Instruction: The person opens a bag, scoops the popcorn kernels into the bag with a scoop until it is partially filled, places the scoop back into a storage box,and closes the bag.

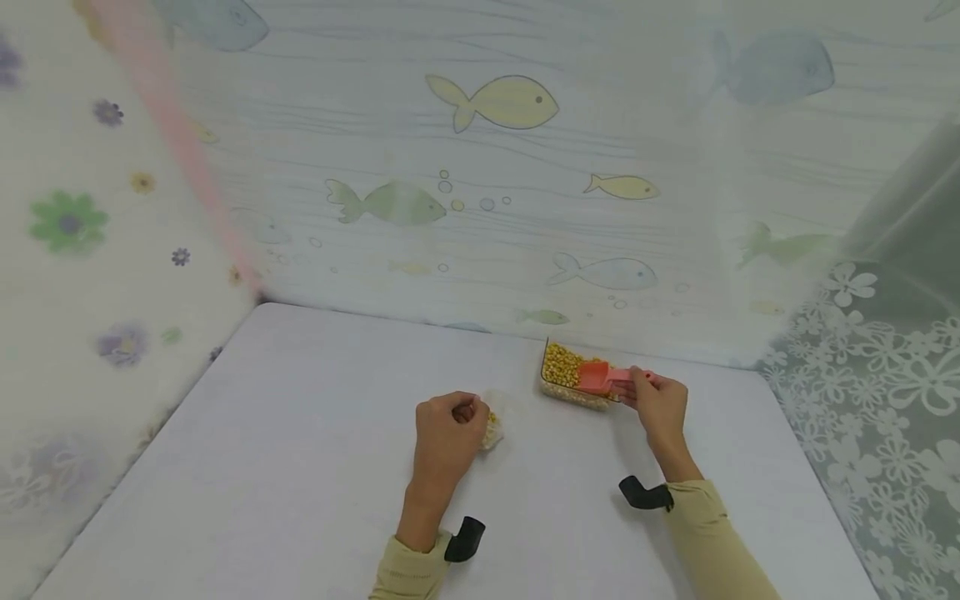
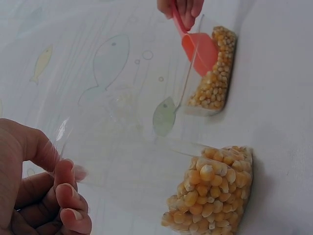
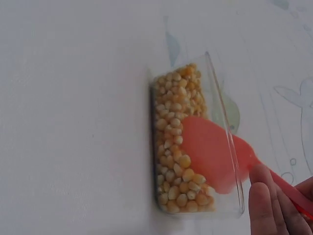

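My right hand (image 1: 660, 406) grips the handle of a pink scoop (image 1: 595, 377). In the right wrist view the scoop's bowl (image 3: 208, 154) dips into corn kernels (image 3: 168, 107) inside a clear rectangular container (image 3: 239, 196). My left hand (image 1: 447, 433) pinches the top edge of a clear plastic bag (image 2: 117, 142) between thumb and fingers. Corn kernels (image 2: 210, 191) fill the bottom of that bag, which stands on the white table, left of the container in the head view. The left hand partly hides the bag there.
The white tabletop (image 1: 300, 417) meets a fish-patterned curtain (image 1: 495, 208) just behind the container. A flower-patterned curtain (image 1: 97, 292) runs along the left side, and a sheer lace one (image 1: 885, 417) hangs at the right. Black wrist mounts (image 1: 465, 539) stick out from the sleeves.
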The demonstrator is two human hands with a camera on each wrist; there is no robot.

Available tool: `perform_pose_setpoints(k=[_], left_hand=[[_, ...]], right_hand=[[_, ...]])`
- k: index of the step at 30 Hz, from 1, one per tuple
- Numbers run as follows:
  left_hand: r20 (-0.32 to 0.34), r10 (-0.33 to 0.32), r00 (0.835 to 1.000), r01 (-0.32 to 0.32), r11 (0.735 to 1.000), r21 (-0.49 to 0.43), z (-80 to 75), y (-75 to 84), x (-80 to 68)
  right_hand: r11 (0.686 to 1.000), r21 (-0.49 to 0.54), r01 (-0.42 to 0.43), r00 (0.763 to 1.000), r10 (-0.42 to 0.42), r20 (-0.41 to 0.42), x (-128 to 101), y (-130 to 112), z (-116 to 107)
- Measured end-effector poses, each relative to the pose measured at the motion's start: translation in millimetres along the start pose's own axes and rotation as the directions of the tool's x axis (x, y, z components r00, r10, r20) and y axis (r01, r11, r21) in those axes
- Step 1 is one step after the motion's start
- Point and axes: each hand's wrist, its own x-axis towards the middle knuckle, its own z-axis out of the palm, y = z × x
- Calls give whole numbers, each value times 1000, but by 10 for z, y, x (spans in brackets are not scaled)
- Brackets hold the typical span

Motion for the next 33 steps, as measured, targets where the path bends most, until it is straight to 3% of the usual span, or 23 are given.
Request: perform_pose_setpoints(k=[5,14,20,28,33], left_hand=[[1,4,1000,-4,1000,0,11,-4,-9],[4,21,1000,-21,999,28,0,18,-1],[11,-3,1000,3,1000,23,-5,33,-5],[11,-19,1000,18,1000,22,-9,38,-5],[8,-21,1000,21,1000,15,-7,34,-2]], right_hand=[[988,81,-132,989,127,70,4,16,-47],[918,264,-297,953,268,139,-59,42,-102],[840,392,-375,926,324,191,-84,49,-163],[683,552,-478,878,383,286,-83,71,-218],[633,603,-485,874,374,309,-74,136,-215]])
